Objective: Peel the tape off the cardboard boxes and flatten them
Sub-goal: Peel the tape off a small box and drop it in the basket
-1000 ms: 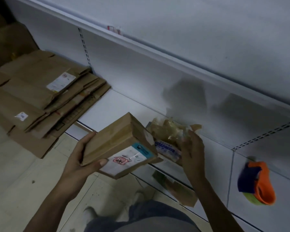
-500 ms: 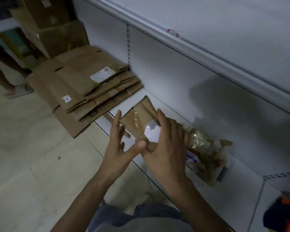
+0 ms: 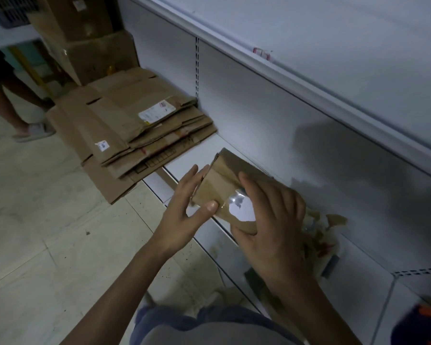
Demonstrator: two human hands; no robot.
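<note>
A small brown cardboard box (image 3: pixel 230 178) with shiny clear tape on its near face is held over the front edge of the low white shelf (image 3: pixel 194 155). My left hand (image 3: pixel 184 210) supports its left end, thumb pressed on the near face and fingers stretched along the side. My right hand (image 3: pixel 269 220) wraps over the box's right half, fingers curled across the top and thumb under the near edge. A crumpled wad of peeled tape and torn labels (image 3: pixel 321 235) lies on the shelf just behind my right hand.
A stack of flattened cardboard boxes (image 3: pixel 135 130) lies on the shelf's left end and spills onto the tiled floor. Upright cartons (image 3: pixel 90 38) stand behind it. Another person's legs (image 3: pixel 13 105) are at far left. An orange and blue object (image 3: pixel 423 322) sits at bottom right.
The box was in my left hand alone with its label up; my right hand left the tape wad and took hold of it. Both hands turned it, taped face toward me.
</note>
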